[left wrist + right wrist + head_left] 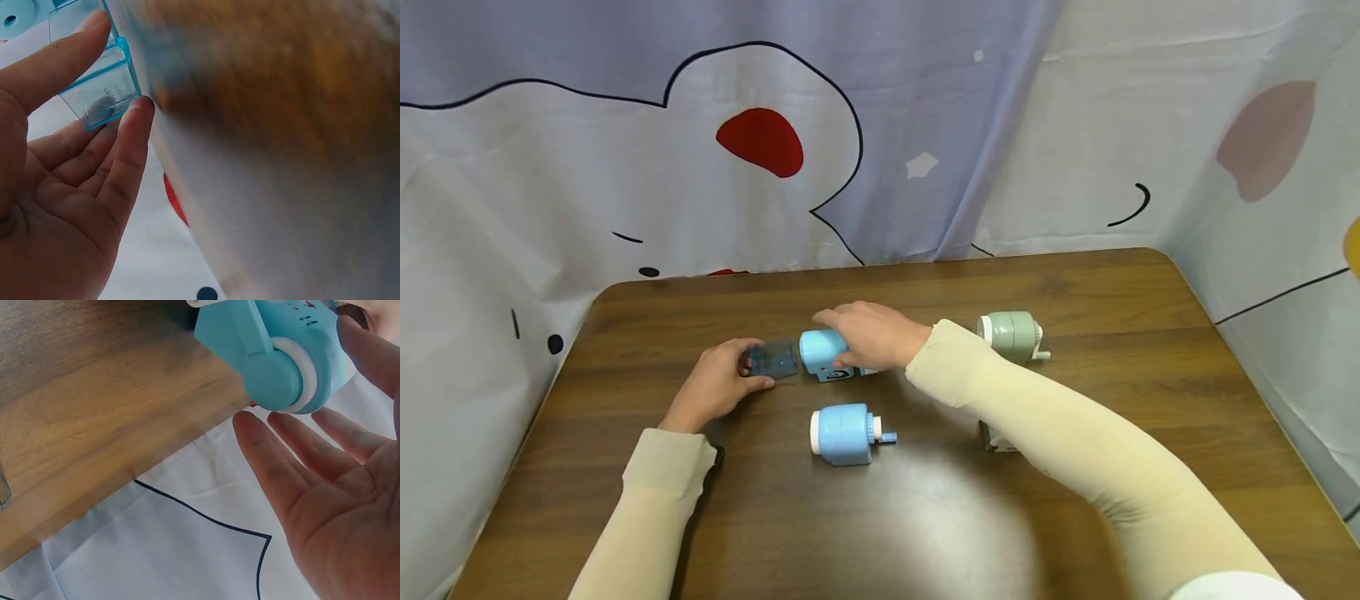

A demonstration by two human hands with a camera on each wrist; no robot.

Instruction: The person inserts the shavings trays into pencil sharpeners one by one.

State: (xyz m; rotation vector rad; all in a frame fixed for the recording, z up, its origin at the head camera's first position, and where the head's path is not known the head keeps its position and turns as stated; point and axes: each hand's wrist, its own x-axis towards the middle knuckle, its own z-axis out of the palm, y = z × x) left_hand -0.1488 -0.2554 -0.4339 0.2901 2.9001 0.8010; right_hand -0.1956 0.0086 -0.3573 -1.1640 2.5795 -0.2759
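In the head view, my left hand (718, 379) holds a see-through blue plastic shavings drawer (775, 358) by its left end, thumb on the near side and fingers on the far side. The left wrist view shows the drawer (103, 94) between thumb and fingertips. Just right of it is a bright blue crank pencil sharpener (822, 346) with a printed face low on its front. My right hand (876, 333) grips this sharpener from above, covering its crank end. In the right wrist view, the round crank hub (272, 381) and white ring show beside the fingertips.
Nearer on the wooden table (760, 525) stands a second, paler blue sharpener (844, 433), its crank pointing right. A green sharpener (1011, 333) stands behind the right forearm. Another small object (997, 439) is mostly hidden under that sleeve. A printed curtain (925, 125) hangs behind the table.
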